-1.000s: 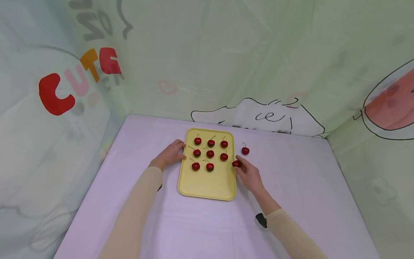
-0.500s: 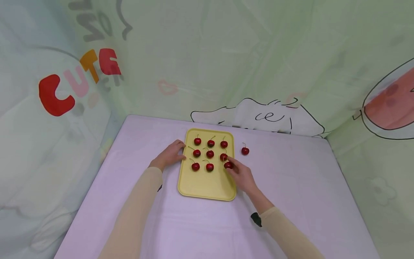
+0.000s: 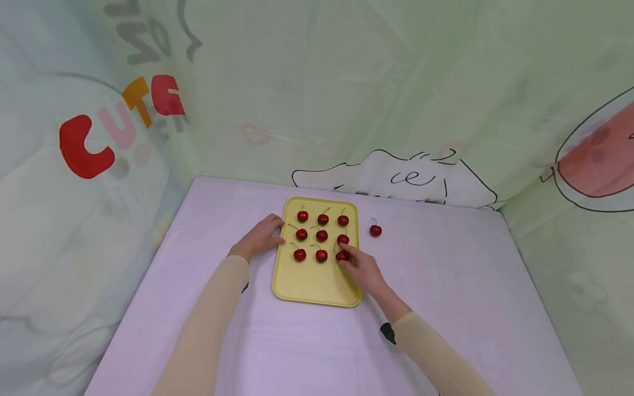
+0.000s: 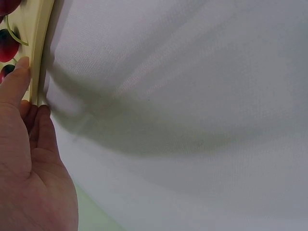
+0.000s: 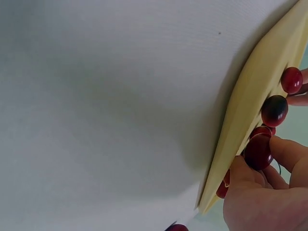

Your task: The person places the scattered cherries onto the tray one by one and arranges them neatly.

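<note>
In the head view, a yellow rectangular tray (image 3: 317, 286) carries red cherries with stems, set out in rows. My left hand (image 3: 260, 234) holds the tray's left rim; in the left wrist view one digit lies over the rim (image 4: 41, 38) and other fingertips sit against its outer side. My right hand (image 3: 364, 269) pinches a dark red cherry (image 5: 258, 151) between thumb and fingers, low over the tray at the right end of the nearest row. Just beyond it is another cherry (image 3: 343, 239), close to my fingertips.
One loose cherry (image 3: 376, 231) lies on the lilac cloth (image 3: 446, 264) to the right of the tray. A printed curtain (image 3: 317, 99) rises behind the table and along both sides. Bare tray surface lies in front of the nearest row.
My right hand has carried its cherry leftward from the tray's right rim to the right end of the nearest row. My left hand has stayed at the left rim.
</note>
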Motion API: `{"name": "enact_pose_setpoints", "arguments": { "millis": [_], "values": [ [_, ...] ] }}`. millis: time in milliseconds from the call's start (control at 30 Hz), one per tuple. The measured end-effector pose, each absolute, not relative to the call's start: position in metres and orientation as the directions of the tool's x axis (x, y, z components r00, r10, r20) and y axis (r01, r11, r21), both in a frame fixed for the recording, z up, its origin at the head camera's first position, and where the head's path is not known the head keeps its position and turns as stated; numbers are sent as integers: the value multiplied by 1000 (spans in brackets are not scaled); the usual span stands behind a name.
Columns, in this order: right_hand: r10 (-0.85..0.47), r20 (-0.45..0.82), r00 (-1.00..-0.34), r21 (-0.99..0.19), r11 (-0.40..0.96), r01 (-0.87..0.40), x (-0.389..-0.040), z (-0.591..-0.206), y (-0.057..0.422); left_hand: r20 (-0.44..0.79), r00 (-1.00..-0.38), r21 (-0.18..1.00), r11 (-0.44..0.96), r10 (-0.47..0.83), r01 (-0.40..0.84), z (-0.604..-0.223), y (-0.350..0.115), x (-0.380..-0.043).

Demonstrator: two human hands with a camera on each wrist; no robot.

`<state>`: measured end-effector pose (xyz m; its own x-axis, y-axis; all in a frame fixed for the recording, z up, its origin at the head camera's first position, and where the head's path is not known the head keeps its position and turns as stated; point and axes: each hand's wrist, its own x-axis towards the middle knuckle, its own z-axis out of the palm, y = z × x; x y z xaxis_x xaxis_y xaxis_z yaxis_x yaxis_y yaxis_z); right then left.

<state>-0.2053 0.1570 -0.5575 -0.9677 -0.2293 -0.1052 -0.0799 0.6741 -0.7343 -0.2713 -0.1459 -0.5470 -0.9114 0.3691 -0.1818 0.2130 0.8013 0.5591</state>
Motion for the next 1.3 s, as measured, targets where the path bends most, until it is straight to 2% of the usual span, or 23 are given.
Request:
{"name": "enact_pose_setpoints", "arguments": {
  "millis": [1300],
  "values": [
    [-239,-106,-965,-682,724,-104,-201,-549,155,-180,-914,566,798,363,205,-546,-146,-269]
  ]
}}
